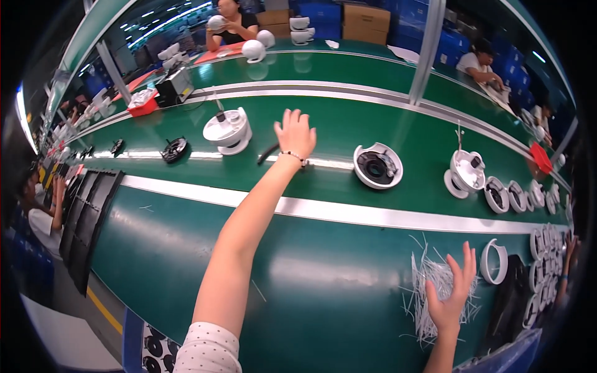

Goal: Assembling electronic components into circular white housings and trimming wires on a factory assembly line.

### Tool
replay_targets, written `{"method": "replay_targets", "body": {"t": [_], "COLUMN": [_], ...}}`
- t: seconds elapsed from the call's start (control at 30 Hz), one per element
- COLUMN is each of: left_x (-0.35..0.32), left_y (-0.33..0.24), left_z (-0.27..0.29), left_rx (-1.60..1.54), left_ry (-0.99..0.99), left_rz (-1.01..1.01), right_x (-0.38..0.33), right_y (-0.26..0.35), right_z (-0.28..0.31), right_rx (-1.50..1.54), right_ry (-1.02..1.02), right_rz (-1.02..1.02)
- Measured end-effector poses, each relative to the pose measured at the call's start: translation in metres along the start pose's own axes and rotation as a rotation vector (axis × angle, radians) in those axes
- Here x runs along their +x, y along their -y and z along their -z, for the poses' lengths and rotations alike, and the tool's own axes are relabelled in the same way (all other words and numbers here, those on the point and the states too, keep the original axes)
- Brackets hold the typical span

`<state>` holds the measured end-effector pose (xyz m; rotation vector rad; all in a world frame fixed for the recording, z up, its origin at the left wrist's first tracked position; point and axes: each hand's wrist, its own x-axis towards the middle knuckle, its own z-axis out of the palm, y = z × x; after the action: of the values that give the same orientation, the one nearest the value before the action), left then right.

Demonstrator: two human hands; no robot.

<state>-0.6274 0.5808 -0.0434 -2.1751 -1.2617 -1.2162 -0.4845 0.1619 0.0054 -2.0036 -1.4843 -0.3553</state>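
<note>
My left hand (295, 132) is stretched far out over the green conveyor belt (186, 168), fingers spread and empty. A bracelet circles its wrist. It hovers just right of a white dome-camera housing (227, 131) with a cable on top, and a small dark part (267, 153) lies below the hand. My right hand (453, 291) rests open on a pile of thin white strips (435, 280) near the bench's front right. A white ring (494, 261) lies beside it.
On the belt to the right sit an open white housing with a black lens (377, 165), another white camera body (466, 174) and a row of round parts (516, 196). Black trays (87, 217) stand at the left. Other people work across the far bench and at both sides.
</note>
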Motion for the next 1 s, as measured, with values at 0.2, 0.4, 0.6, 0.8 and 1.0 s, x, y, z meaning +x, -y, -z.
{"method": "replay_targets", "body": {"t": [0.2, 0.4, 0.6, 0.8, 1.0], "left_x": [-0.029, -0.029, -0.037, -0.082, -0.157], "left_y": [0.088, 0.091, 0.119, 0.167, 0.247], "left_z": [0.003, 0.018, 0.079, 0.192, 0.292], "left_rx": [0.089, -0.077, -0.383, -0.650, -0.616], "left_ry": [0.457, 0.715, 0.692, 0.638, 0.831], "left_rz": [0.207, 0.200, 0.155, 0.198, 0.643], "right_x": [0.003, 0.007, 0.059, 0.149, 0.171], "right_y": [0.019, 0.036, 0.067, 0.029, 0.015], "right_z": [-0.012, -0.030, -0.057, -0.161, -0.178], "right_rx": [0.027, 0.005, -0.026, -0.350, -0.291], "right_ry": [0.023, 0.038, 0.023, 0.029, 0.186], "right_rz": [0.021, 0.096, 0.332, 0.393, 0.306]}}
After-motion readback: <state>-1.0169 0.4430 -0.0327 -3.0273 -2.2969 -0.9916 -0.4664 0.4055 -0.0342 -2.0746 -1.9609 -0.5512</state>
